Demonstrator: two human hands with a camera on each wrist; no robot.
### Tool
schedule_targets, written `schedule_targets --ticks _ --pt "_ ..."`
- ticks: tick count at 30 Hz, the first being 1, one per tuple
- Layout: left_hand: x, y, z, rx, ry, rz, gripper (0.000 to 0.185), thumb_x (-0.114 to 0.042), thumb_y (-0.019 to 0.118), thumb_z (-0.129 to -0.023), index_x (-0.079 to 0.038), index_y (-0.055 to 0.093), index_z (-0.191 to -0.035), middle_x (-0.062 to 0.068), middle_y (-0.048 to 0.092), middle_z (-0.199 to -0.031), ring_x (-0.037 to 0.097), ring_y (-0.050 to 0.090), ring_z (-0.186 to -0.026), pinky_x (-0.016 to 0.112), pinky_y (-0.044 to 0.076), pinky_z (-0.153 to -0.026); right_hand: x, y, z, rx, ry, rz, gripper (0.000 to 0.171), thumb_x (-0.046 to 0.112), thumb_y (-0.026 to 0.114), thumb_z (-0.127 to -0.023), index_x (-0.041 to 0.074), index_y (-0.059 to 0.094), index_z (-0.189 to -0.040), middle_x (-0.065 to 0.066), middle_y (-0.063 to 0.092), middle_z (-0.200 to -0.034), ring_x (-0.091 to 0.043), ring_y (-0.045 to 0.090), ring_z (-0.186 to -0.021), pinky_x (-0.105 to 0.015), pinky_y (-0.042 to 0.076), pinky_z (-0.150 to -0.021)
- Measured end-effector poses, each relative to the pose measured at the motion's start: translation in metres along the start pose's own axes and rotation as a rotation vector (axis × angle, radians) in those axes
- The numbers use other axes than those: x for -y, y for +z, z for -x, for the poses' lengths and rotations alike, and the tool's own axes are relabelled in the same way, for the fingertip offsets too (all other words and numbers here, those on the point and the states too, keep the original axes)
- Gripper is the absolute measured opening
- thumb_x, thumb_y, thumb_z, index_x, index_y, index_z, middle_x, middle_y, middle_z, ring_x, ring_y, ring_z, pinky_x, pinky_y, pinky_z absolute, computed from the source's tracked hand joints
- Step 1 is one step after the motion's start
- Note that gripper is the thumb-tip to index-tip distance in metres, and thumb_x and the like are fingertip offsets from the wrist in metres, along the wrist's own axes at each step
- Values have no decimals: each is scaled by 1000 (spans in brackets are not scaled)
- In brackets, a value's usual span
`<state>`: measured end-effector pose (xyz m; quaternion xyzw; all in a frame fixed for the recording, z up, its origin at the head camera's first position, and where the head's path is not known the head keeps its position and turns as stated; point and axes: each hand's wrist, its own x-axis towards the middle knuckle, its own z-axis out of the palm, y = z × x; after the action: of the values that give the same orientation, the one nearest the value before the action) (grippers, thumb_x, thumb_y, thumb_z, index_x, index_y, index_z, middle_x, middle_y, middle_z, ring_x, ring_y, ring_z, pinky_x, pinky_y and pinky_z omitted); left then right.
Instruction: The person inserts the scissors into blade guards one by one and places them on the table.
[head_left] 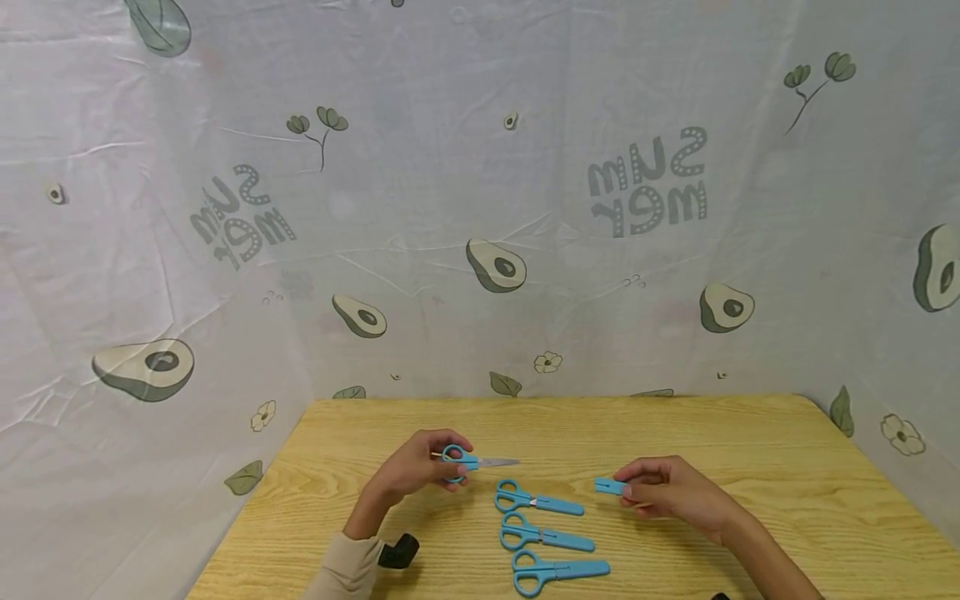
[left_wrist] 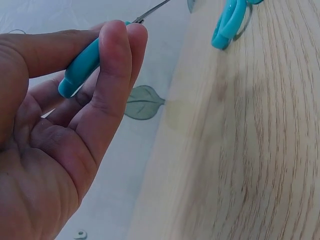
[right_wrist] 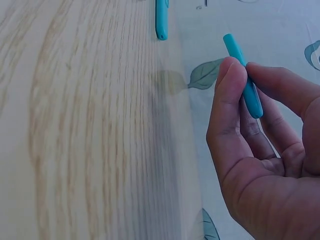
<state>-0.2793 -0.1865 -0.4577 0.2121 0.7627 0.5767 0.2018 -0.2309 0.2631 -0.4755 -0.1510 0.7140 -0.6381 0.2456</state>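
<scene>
A: Head cam: left hand [head_left: 416,467] grips bare scissors [head_left: 468,461] above the table [head_left: 750,433]; right hand [head_left: 671,490] pinches the blue cap [head_left: 610,486].

B: Yep, left wrist: curled fingers [left_wrist: 117,65] wrap the handle. Right wrist: cap sits between thumb and fingertips [right_wrist: 227,100].

The left hand [head_left: 417,468] covers most of the handles of the bare-bladed scissors [head_left: 471,461]. The right hand [head_left: 670,491] hides one end of the blue blade cover [head_left: 609,486]. The small black object [head_left: 398,552] by the left sleeve is too small to make out.

backdrop cloth [head_left: 480,208] | mirrored print "SUM MER" | appears twice
</scene>
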Motion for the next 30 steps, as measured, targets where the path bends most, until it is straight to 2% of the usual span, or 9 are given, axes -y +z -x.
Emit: schedule_targets --ticks 5,10,14,23,27,30 --pt "-1 3 -2 -1 6 -4 36 -3 70 -103 12 61 -135 6 69 -99 34 79 -97 34 68 -77 0 3 -3 1 -1 -4 36 15 65 -108 -7 64 -137 -5 77 -118 -17 76 -107 -32 66 -89" --pt "-3 6 -6 13 5 2 36 0 69 -103 12 60 -136 4 67 -99 33 80 -98 32 67 -76 2 5 -5 1 11 -16 37 16 66 -108 -6 64 -138 -5 77 -116 -17 76 -106 -31 66 -89" --pt "-6 9 -8 24 7 5 37 1 68 -103 13 59 -137 3 63 -99 41 78 -100 30 67 -75 4 6 -7 -2 11 -12 38 17 65 -109 -7 62 -139 -6 77 -117 -17 76 -106 -31 66 -88" --pt "-11 15 -13 26 8 7 33 3 68 -102 8 63 -134 3 63 -98 50 76 -104 46 68 -82 9 9 -14 -1 -5 -13 40 18 66 -109 -8 62 -139 -8 77 -121 -19 76 -109 -32 66 -91" --pt "-11 16 -16 27 16 15 31 3 68 -102 6 65 -133 3 65 -98 52 75 -105 43 69 -80 10 11 -18 -8 -4 -18 39 17 66 -108 -7 62 -139 -8 77 -120 -19 76 -108 -32 66 -90" --pt "-11 18 -18 31 21 22 33 3 67 -102 9 62 -135 3 65 -98 51 76 -104 43 69 -80 9 12 -20 -6 -11 -30 39 17 65 -109 -7 61 -139 -9 77 -118 -19 76 -107 -32 66 -89"
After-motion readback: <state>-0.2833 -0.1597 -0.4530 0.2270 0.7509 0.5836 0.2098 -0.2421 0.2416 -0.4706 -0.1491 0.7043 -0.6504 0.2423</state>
